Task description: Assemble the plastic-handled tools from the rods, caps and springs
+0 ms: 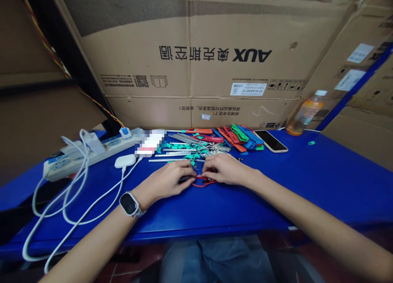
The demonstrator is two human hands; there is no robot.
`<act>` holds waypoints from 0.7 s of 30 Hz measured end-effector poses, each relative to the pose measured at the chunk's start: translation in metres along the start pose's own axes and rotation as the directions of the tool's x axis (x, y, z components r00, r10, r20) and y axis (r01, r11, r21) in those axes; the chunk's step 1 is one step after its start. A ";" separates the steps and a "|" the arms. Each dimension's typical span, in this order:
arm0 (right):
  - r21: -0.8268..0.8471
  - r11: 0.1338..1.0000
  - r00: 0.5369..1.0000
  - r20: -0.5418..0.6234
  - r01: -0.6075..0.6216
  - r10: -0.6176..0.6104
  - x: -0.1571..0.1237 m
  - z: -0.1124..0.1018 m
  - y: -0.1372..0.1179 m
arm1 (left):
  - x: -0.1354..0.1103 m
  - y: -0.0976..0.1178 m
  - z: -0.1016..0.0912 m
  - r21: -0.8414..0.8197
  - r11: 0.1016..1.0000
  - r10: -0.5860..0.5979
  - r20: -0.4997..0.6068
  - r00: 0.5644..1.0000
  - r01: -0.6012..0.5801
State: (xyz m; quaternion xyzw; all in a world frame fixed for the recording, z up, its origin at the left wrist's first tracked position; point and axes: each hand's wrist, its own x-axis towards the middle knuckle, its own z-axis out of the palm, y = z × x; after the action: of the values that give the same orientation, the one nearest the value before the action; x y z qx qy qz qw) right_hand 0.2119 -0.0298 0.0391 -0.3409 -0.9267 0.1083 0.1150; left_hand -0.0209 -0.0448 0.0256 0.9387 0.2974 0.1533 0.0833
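Between my hands, close above the blue table, is a red plastic casing [204, 184] with a loop-shaped guard, like that of a long-necked lighter. My left hand [175, 177], wearing a watch, pinches its left end beside a dark part. The right hand [225, 169] is closed over the other end, fingertips at the casing's upper edge; any small part in them is hidden. Just beyond my fingers lie several metal lighter tubes [175, 154] with teal triggers [192, 156]. Loose red, green and blue casings [238, 136] are heaped behind the right hand.
A phone [272, 141] and an orange drink bottle [306, 113] stand at the back right. On the left are a power strip [92, 154], a white charging case [125, 161] and looping white cables [66, 201]. A cardboard wall [138, 107] closes off the back.
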 end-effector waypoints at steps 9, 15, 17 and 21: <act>-0.014 1.000 0.999 -0.049 0.011 -0.012 -0.001 0.004 -0.003 | 0.011 -0.008 0.000 -0.148 0.984 -0.095 0.022 0.995 0.097; -0.029 0.999 0.998 -0.050 0.033 -0.034 0.006 0.008 -0.008 | 0.008 -0.006 0.000 -0.123 0.988 -0.094 0.016 0.995 0.096; -0.025 1.000 0.998 -0.070 0.007 -0.008 0.006 0.011 -0.009 | 0.006 -0.008 -0.001 -0.156 0.984 -0.083 0.015 0.996 0.084; -0.006 0.999 0.990 -0.136 -0.037 0.035 0.004 0.018 -0.010 | 0.004 -0.011 -0.001 -0.214 0.972 -0.091 0.032 0.995 0.095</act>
State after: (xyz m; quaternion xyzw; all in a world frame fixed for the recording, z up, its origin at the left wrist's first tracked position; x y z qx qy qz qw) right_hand 0.1981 -0.0368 0.0254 -0.3646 -0.9109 0.0827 0.1745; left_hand -0.0240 -0.0332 0.0248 0.9108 0.3218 0.1703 0.1947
